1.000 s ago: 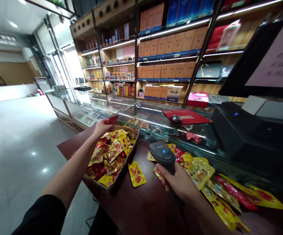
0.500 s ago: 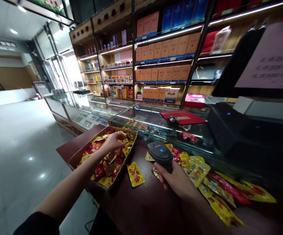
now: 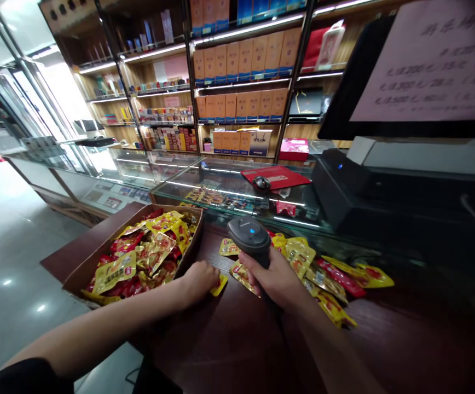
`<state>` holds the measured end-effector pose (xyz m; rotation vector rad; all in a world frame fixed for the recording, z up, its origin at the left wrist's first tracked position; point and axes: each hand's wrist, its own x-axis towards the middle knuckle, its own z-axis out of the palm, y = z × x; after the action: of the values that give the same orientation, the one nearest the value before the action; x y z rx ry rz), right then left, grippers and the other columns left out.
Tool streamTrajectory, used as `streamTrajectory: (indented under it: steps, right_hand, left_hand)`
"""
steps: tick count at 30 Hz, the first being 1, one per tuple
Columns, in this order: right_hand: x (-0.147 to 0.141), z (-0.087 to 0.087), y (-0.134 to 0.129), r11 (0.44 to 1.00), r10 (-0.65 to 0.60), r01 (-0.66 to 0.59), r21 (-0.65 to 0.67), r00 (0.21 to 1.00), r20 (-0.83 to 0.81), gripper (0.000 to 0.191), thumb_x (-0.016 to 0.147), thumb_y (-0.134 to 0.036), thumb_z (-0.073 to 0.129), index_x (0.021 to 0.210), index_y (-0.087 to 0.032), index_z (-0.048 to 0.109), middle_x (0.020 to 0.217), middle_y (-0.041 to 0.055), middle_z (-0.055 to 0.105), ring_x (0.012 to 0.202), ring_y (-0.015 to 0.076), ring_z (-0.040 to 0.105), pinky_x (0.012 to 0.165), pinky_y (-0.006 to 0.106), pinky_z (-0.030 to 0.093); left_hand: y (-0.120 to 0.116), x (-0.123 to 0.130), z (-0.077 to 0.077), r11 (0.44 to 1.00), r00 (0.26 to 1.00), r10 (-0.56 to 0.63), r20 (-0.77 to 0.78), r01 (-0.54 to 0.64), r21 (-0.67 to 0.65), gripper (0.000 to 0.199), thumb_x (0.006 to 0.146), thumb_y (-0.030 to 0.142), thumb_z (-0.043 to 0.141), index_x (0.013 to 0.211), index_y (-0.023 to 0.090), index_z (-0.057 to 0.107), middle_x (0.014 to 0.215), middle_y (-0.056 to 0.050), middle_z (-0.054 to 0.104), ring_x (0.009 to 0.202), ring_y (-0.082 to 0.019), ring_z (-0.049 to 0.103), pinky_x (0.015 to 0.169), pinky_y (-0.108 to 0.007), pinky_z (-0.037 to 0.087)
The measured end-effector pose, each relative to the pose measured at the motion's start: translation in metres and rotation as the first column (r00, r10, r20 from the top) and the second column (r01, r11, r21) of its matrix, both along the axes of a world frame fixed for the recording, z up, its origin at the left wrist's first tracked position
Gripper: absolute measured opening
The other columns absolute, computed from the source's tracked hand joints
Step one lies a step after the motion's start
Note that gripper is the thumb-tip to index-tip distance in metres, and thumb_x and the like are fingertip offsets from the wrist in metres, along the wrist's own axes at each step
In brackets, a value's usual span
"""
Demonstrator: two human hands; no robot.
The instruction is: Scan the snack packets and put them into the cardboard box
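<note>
My right hand (image 3: 278, 276) is wrapped round the handle of a dark grey barcode scanner (image 3: 249, 235), whose head with a blue light points away from me. My left hand (image 3: 200, 282) is down at the dark brown tabletop, fingers curled onto a small yellow snack packet (image 3: 220, 285); most of the packet is hidden beneath them. Just left of that hand stands an open cardboard box (image 3: 200, 230) full of red, yellow and gold snack packets (image 3: 155, 251). More loose packets (image 3: 299, 254) lie beyond and right of the scanner.
A glass display counter (image 3: 221, 180) runs behind the tabletop, with a red mat (image 3: 281, 178) and a computer mouse (image 3: 261, 183) on it. At the right stands a black monitor-like terminal (image 3: 344, 180) bearing a pink paper sign (image 3: 426, 71). Shelves of orange boxes (image 3: 245, 106) line the wall.
My left hand has moved out of the box, down to the yellow packet on the tabletop, and closed on it. My right hand still holds the scanner. The view has turned right.
</note>
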<state>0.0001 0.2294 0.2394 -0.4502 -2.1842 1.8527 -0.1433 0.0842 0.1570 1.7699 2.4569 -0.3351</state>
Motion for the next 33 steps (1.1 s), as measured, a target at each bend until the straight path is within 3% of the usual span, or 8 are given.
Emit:
streamTrajectory:
  steps: [3,5,7,9,12,16,22,33]
  right_hand:
    - [-0.001,-0.002,0.002,1.000,0.002,-0.002,0.009,1.000,0.008,0.032,0.084,-0.051,0.062,0.083,-0.020,0.052,0.049,-0.0065,0.053,0.036,0.0103,0.049,0.038,0.022,0.040]
    - [-0.002,-0.003,0.003,1.000,-0.014,0.014,0.022,1.000,0.023,0.033,0.084,-0.052,0.062,0.083,-0.020,0.052,0.048,-0.0064,0.053,0.035,0.0107,0.049,0.038,0.022,0.040]
    - [-0.004,-0.005,0.005,1.000,-0.020,0.019,0.015,0.999,0.030,0.034,0.084,-0.053,0.062,0.083,-0.020,0.052,0.047,-0.0065,0.053,0.034,0.0109,0.048,0.037,0.022,0.039]
    - [-0.006,-0.007,0.006,1.000,-0.015,0.015,0.004,0.999,0.037,0.033,0.084,-0.052,0.062,0.083,-0.021,0.052,0.047,-0.0062,0.053,0.034,0.0110,0.048,0.036,0.022,0.039]
    - [-0.011,-0.013,0.009,1.000,-0.022,0.022,-0.004,0.997,0.073,0.030,0.084,-0.050,0.062,0.084,-0.021,0.052,0.048,-0.0056,0.054,0.035,0.0113,0.048,0.036,0.022,0.039]
    - [-0.015,-0.021,0.007,0.999,-0.032,0.035,-0.012,0.986,0.166,0.029,0.084,-0.049,0.062,0.087,-0.021,0.052,0.048,-0.0054,0.055,0.035,0.0112,0.048,0.036,0.022,0.040]
    - [-0.018,-0.035,-0.006,0.997,0.072,-0.063,-0.050,0.979,0.189,0.031,0.084,-0.049,0.063,0.094,-0.021,0.053,0.047,-0.0069,0.053,0.035,0.0114,0.049,0.036,0.021,0.038]
    - [-0.019,-0.033,-0.014,0.999,0.050,-0.051,0.002,0.982,0.182,0.037,0.082,-0.054,0.063,0.088,-0.019,0.053,0.048,-0.0060,0.053,0.038,0.0106,0.048,0.039,0.022,0.040]
  left_hand:
    - [0.012,-0.024,0.022,0.974,0.958,0.082,0.274,-0.135,0.181,0.017,0.080,0.013,0.057,0.092,0.015,0.070,0.087,-0.015,0.073,0.081,-0.027,0.070,0.073,-0.034,0.052]
    - [0.023,-0.040,0.034,0.889,0.816,0.124,0.565,-0.344,0.302,0.011,0.080,0.018,0.062,0.088,0.016,0.070,0.087,-0.010,0.074,0.081,-0.023,0.070,0.073,-0.031,0.053]
    - [0.033,-0.053,0.038,0.779,0.485,0.078,0.871,-0.574,0.251,0.013,0.078,0.022,0.068,0.089,0.015,0.069,0.086,-0.008,0.074,0.077,-0.020,0.070,0.070,-0.029,0.055]
    - [0.040,-0.061,0.036,0.692,0.110,-0.024,0.994,-0.715,0.095,0.022,0.075,0.025,0.075,0.092,0.013,0.068,0.085,-0.008,0.074,0.071,-0.018,0.069,0.066,-0.030,0.057]
    - [0.040,-0.066,0.033,0.613,-0.173,-0.108,0.979,-0.787,-0.072,0.030,0.068,0.021,0.082,0.092,0.011,0.068,0.085,-0.010,0.073,0.067,-0.018,0.070,0.060,-0.031,0.059]
    - [0.036,-0.071,0.036,0.556,-0.270,-0.154,0.951,-0.819,-0.142,0.022,0.072,0.013,0.078,0.093,0.011,0.069,0.090,-0.012,0.074,0.067,-0.018,0.070,0.060,-0.032,0.061]
    - [0.037,-0.078,0.047,0.462,-0.250,-0.282,0.926,-0.882,-0.097,0.014,0.076,0.007,0.071,0.089,0.012,0.069,0.093,-0.011,0.075,0.071,-0.017,0.070,0.066,-0.032,0.061]
    - [0.027,-0.084,0.055,0.450,-0.208,-0.324,0.923,-0.892,-0.043,0.015,0.075,0.010,0.074,0.089,0.012,0.070,0.089,-0.010,0.075,0.072,-0.016,0.070,0.073,-0.036,0.061]
